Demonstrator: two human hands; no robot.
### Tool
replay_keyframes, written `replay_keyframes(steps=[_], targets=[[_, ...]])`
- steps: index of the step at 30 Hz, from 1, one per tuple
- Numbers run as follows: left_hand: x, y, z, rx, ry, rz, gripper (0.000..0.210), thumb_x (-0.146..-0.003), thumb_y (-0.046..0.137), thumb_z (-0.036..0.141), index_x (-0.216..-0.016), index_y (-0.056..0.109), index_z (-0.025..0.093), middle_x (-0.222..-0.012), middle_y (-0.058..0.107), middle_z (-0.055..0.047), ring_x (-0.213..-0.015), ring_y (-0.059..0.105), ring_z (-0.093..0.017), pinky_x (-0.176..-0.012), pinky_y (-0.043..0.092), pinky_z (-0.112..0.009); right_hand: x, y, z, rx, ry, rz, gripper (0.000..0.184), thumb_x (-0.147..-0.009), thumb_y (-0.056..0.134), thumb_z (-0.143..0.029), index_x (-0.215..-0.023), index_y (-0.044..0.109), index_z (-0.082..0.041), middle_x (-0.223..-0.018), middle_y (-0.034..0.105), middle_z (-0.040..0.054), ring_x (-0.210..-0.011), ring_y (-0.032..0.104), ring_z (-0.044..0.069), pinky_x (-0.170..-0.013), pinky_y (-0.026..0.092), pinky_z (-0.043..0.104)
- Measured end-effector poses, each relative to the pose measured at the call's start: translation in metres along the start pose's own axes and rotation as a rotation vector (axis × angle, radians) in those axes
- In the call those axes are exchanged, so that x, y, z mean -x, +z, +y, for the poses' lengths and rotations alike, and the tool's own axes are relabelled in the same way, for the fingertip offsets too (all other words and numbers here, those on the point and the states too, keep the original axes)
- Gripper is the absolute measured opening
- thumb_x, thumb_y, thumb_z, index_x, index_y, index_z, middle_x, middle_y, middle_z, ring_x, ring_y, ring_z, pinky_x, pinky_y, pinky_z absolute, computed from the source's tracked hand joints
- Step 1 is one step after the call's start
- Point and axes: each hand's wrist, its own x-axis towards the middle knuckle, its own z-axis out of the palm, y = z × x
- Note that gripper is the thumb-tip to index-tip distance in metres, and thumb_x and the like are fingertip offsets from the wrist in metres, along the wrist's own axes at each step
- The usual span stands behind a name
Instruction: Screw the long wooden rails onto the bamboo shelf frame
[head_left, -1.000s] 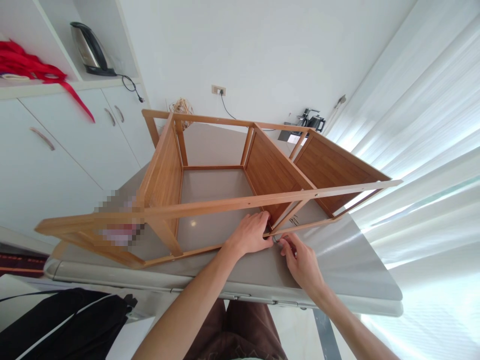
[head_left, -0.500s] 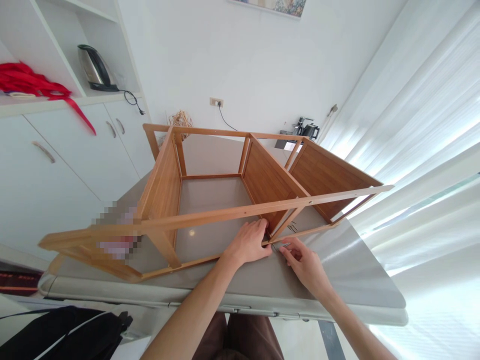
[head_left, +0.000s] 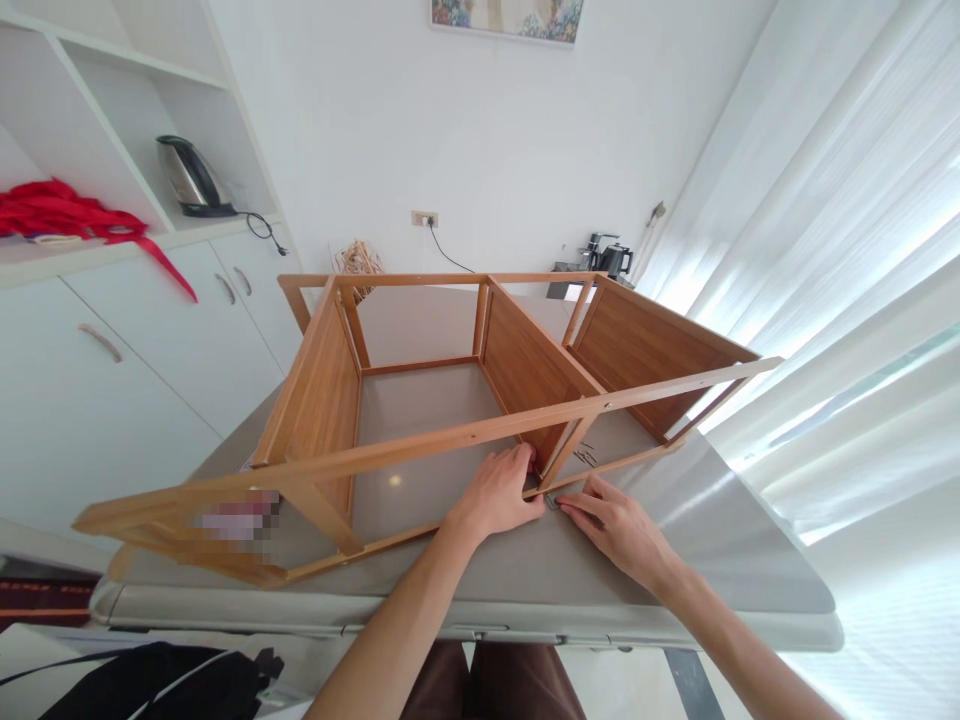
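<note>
A wooden shelf rack (head_left: 420, 440) lies on its side on the grey table (head_left: 480, 580). My left hand (head_left: 499, 490) is closed round its lower rail where the middle shelf panel (head_left: 525, 350) meets it, fingers inside the frame and thumb outside. Just right of that joint, my right hand (head_left: 611, 525) pinches a thin metal Allen key (head_left: 553, 501), mostly hidden by the fingertips. The key's tip is close to the rail; whether it sits in a screw head is hidden. Several long screws (head_left: 585, 456) lie on the table inside the frame.
An electric kettle (head_left: 191, 175) and red cloth (head_left: 67, 215) are on the white cabinet at left. Coffee equipment (head_left: 611, 258) stands at the far right corner. White curtains (head_left: 847, 300) hang along the right. A black bag (head_left: 157, 680) is below the table's front left.
My right hand has turned, its fingers now lower and flatter beside the joint, with the metal key swung round. My left hand keeps its hold. The camera view has tilted up slightly.
</note>
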Motion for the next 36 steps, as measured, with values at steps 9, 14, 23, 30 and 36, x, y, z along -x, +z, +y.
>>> replay_keyframes(steps=[9,14,23,30,36], targets=[[-0.002,0.0,0.001,-0.004,-0.005,-0.009,0.03,-0.078,0.064,0.033,-0.1,0.046,0.023,-0.104,0.067,-0.005,-0.097,0.065,-0.025,-0.082,0.049,-0.036,-0.002,-0.002,-0.006,0.039,-0.136,0.002,0.026,-0.102,0.041,-0.019,-0.109,0.065,-0.023,-0.112,0.067,0.0074,-0.104,0.061,0.022,-0.088,0.05,0.038],[-0.002,0.001,0.0,-0.007,0.006,-0.015,0.033,-0.077,0.064,0.032,-0.102,0.045,0.022,-0.105,0.067,-0.005,-0.097,0.065,-0.025,-0.084,0.048,-0.036,0.003,-0.005,-0.008,0.113,-0.176,0.009,0.029,-0.099,0.04,-0.014,-0.111,0.065,-0.023,-0.107,0.068,0.0076,-0.099,0.062,0.021,-0.089,0.048,0.038],[-0.001,0.002,-0.001,-0.005,0.0,-0.021,0.035,-0.078,0.065,0.035,-0.103,0.044,0.023,-0.106,0.068,-0.005,-0.099,0.065,-0.025,-0.087,0.048,-0.036,-0.001,-0.013,-0.008,0.261,-0.26,-0.005,0.041,-0.09,0.043,-0.003,-0.114,0.066,-0.028,-0.106,0.064,0.0067,-0.098,0.058,0.023,-0.086,0.047,0.039],[0.0,0.006,-0.003,-0.016,0.028,0.02,0.033,-0.078,0.064,0.036,-0.102,0.045,0.022,-0.104,0.067,-0.006,-0.096,0.065,-0.025,-0.084,0.048,-0.037,0.0,-0.008,-0.003,0.277,-0.263,-0.002,0.041,-0.089,0.044,-0.001,-0.116,0.063,-0.026,-0.108,0.062,0.008,-0.102,0.056,0.025,-0.087,0.046,0.041],[0.0,0.004,-0.002,-0.019,0.029,0.013,0.033,-0.078,0.063,0.035,-0.102,0.045,0.022,-0.107,0.067,-0.007,-0.098,0.065,-0.026,-0.086,0.048,-0.037,-0.001,-0.006,-0.005,0.268,-0.276,0.025,0.036,-0.093,0.043,-0.006,-0.117,0.063,-0.024,-0.109,0.062,0.0089,-0.101,0.056,0.024,-0.085,0.045,0.04]])
